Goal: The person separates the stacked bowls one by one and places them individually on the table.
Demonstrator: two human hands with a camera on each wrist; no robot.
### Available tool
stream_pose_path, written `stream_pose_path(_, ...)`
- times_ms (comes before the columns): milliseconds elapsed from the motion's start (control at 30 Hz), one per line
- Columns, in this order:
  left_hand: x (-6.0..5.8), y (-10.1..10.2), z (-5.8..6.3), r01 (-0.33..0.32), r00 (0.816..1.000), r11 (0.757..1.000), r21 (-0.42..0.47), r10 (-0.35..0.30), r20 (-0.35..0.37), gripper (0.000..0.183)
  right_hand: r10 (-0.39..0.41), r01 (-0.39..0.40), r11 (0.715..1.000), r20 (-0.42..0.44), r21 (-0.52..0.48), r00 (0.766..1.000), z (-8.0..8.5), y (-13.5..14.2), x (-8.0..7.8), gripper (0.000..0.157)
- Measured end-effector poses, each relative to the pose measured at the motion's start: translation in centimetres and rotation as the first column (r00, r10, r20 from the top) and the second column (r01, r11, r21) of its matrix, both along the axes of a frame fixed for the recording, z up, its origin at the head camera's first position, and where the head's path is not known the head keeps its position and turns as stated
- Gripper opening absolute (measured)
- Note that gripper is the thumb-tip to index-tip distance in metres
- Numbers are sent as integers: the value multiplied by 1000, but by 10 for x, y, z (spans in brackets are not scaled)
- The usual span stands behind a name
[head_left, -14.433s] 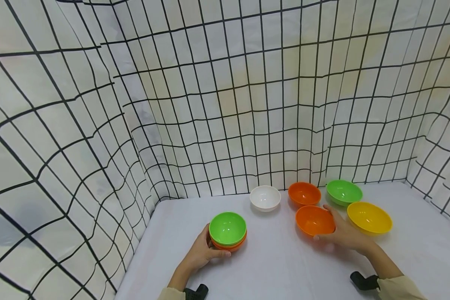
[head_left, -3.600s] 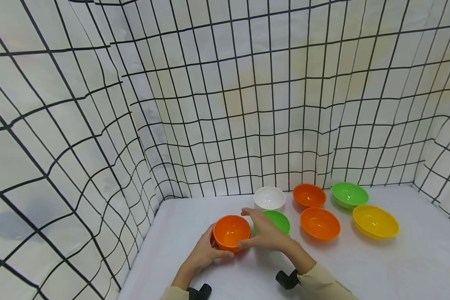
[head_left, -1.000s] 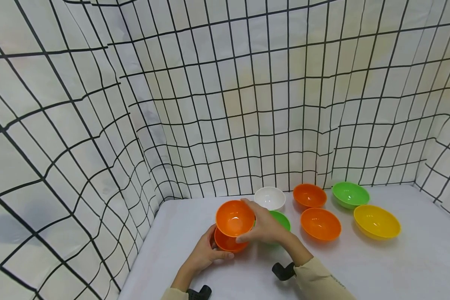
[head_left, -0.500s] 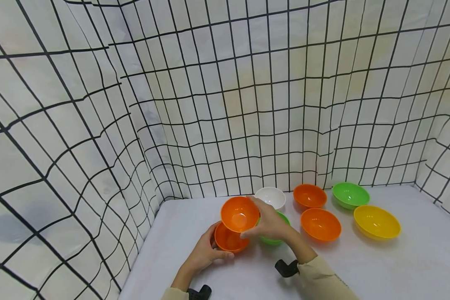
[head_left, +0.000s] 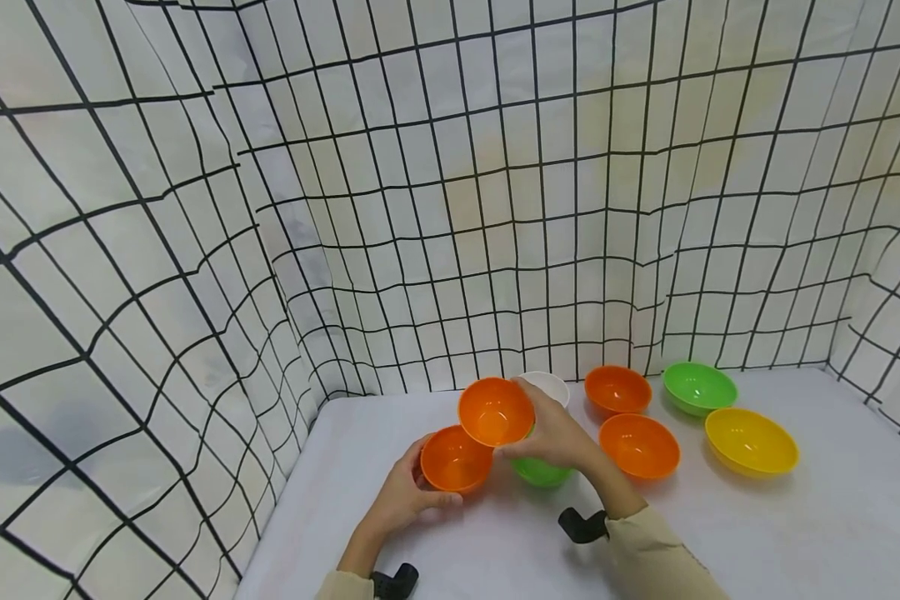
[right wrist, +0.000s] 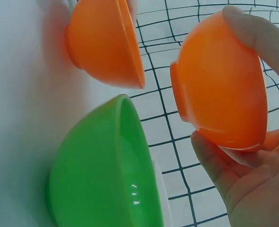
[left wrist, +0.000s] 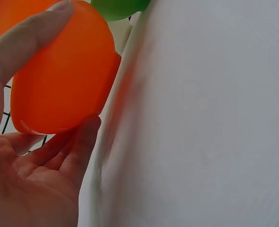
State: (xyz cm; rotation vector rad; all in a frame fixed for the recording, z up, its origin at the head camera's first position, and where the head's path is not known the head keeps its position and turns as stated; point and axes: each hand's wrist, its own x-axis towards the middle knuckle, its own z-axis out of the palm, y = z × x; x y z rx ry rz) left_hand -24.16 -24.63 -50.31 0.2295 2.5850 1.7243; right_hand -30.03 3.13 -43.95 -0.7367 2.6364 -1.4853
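My left hand grips an orange bowl by its side, thumb near the front and fingers behind. In the left wrist view, the fingertips reach the foot of this bowl, close over the white tabletop. A second orange bowl is in my right hand, raised off the table and pinched between thumb and fingers. It overlaps the first bowl's rim in the head view; the right wrist view shows the two bowls apart. Below the right hand stands a green bowl, partly hidden by it.
A white bowl behind the right hand is partly covered. To the right stand two orange bowls, another green bowl and a yellow bowl. Grid-patterned cloth walls enclose the white table.
My right hand has lifted the upper orange bowl out of the lower one and carried it up and right. The lower bowl has risen slightly in my left hand. Earlier, the near green bowl topped the stack.
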Motion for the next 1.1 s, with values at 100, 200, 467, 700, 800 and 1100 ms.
stream_pose_path(100,-1,-2,2,-29,1000,1000,11,29,-11,96,-3,3,1000,-1,-1,1000,1,2,0,115)
stream_pose_path(200,-5,-7,2,-52,998,998,27,52,-19,96,13,-13,1000,3,-7,1000,2,3,0,114)
stream_pose_path(467,-24,-18,4,-75,997,997,-5,75,-17,94,101,-101,995,-15,28,995,2,-1,9,107)
stream_pose_path(700,-46,-22,8,-113,994,993,-31,113,-7,91,133,-120,980,-71,157,989,-1,-9,18,107)
stream_pose_path(800,-56,-22,9,-120,993,991,-51,120,-4,89,140,-123,973,-74,196,987,-6,-13,19,107)
stream_pose_path(1100,-77,-18,9,-102,994,987,-124,107,35,87,156,-108,946,-138,305,978,-18,-24,18,106)
